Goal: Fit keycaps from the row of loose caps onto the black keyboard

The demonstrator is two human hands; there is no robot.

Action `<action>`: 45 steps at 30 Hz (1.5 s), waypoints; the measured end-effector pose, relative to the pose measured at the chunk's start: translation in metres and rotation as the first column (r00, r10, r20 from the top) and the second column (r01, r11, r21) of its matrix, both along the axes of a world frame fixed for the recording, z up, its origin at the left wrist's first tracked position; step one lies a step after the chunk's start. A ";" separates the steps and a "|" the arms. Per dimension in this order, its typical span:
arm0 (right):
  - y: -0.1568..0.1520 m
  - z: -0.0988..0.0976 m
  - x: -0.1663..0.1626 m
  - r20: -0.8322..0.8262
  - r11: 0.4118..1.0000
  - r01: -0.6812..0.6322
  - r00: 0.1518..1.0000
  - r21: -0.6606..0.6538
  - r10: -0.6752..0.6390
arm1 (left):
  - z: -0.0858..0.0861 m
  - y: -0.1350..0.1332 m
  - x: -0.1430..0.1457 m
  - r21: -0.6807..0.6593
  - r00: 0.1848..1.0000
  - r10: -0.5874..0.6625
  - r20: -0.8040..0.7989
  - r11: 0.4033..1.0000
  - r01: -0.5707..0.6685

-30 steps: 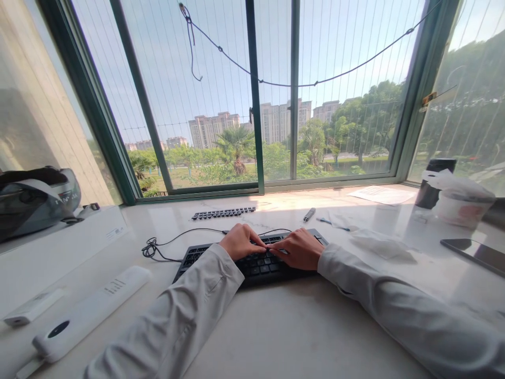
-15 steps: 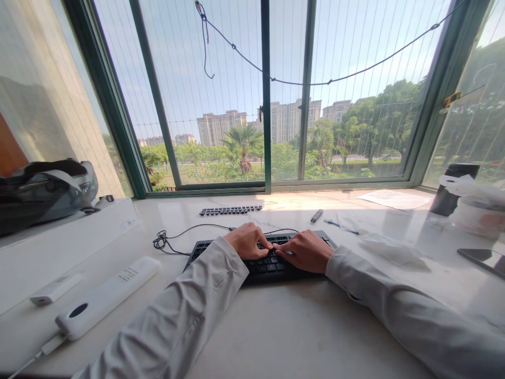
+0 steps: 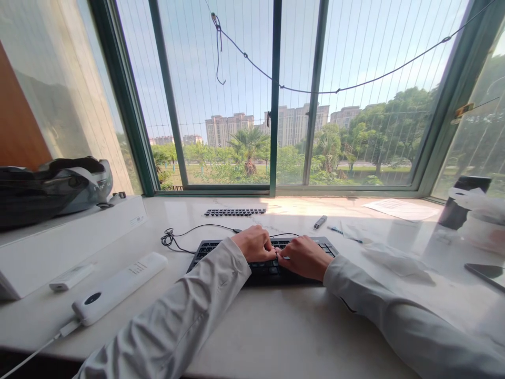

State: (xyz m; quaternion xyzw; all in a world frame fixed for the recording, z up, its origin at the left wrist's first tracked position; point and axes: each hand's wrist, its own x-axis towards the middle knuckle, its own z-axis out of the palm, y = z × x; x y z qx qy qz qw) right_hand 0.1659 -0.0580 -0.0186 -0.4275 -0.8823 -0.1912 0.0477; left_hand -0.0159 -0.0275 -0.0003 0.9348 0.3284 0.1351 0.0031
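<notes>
A black keyboard lies on the pale stone surface, its cable running off to the left. My left hand rests over its middle, closed, with thumb and fingers pinched at the keys. From the right, my right hand meets it there, its fingers bent and closed too. The fingertips of both hands touch or nearly touch at one spot; whatever small thing is between them is hidden. A small pale glint shows beside the right fingers. Behind the keyboard, several loose black keycaps are laid out in rows.
A small grey and silver tool, a thin blue stick and a clear plastic bag lie right of the keyboard. Farther right is a phone. A long white device and a white box stand left.
The view has tilted and turned slightly, so the scene sits farther right. Both hands stay at the keyboard's middle, with the right fingers curled a little more.
</notes>
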 end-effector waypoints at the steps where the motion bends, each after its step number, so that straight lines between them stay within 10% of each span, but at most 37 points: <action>1: 0.000 0.000 0.000 0.000 1.000 -0.002 1.000 -0.001 0.002 | 0.000 -0.002 0.002 0.027 1.000 0.007 -0.018 1.000 -0.007; 17: 0.000 -0.004 0.000 -0.104 0.999 0.021 0.994 -0.030 -0.024 | -0.008 0.001 0.001 0.253 0.998 0.033 -0.044 0.967 -0.021; 32: -0.007 0.007 0.003 -0.094 0.997 0.050 0.994 -0.055 -0.056 | 0.000 0.034 -0.036 0.272 0.762 0.647 0.032 0.728 -0.630; 45: -0.001 0.003 0.018 -0.171 0.992 0.102 0.979 -0.078 -0.114 | 0.002 0.139 -0.034 0.237 0.826 0.543 -0.154 0.831 -0.503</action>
